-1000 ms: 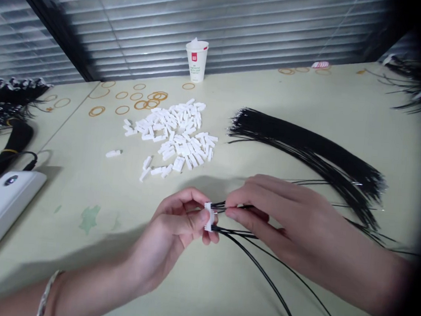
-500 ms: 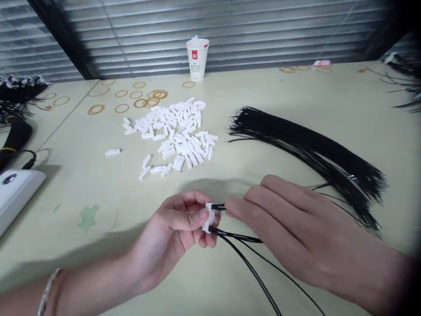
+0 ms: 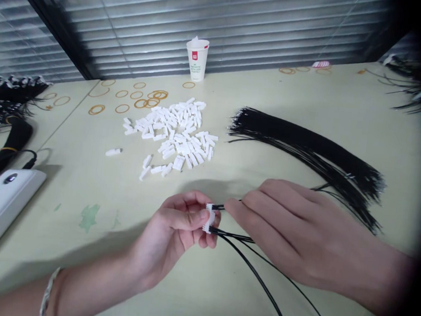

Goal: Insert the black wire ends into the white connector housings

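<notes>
My left hand (image 3: 183,225) pinches a white connector (image 3: 209,218) between thumb and fingers, above the table's front part. Black wires (image 3: 255,269) run out of the connector's right side at its top and bottom, some curving down past the table's front edge. Just right of the connector, my right hand (image 3: 282,224) is closed on black wires near the upper end of the connector; its fingertips are partly hidden. Behind the hands lies a pile of white connectors (image 3: 184,143). A thick bundle of black wires (image 3: 308,147) lies to the right of that pile.
A paper cup (image 3: 196,61) stands by the blinds. Rubber bands (image 3: 152,101) are scattered behind the connectors. At left are a white device (image 3: 1,217) with a cable and more black wires (image 3: 17,134). Another wire bundle (image 3: 411,80) lies at the far right.
My right hand has shifted very slightly, and the loose wires hanging below it have moved a little left. My left hand keeps its hold on the connector.
</notes>
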Available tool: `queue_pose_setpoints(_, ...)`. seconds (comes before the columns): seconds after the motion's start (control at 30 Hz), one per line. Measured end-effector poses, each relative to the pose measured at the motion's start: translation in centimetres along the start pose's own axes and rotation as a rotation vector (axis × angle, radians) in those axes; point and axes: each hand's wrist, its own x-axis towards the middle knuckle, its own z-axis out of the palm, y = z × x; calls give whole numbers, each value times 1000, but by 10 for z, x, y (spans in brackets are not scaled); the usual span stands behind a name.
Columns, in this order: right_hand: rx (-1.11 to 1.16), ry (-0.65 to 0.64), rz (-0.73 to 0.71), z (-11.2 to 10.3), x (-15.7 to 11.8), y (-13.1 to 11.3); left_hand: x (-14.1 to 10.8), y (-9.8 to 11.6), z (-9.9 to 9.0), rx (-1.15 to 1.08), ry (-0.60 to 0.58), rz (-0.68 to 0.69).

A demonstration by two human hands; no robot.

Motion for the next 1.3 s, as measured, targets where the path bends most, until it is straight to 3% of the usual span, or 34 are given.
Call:
queue_pose_setpoints(0.37, 144, -26, 45, -2, -3, 2, -1, 0, 0, 16, 16, -8)
queue_pose_setpoints(0.83, 107, 25, -181, -4, -3, 8, 1, 1, -1, 44, 10, -22)
queue_pose_setpoints(1.3, 136, 82, -162, -1, -4, 12, 2, 1, -4, 104, -31, -24)
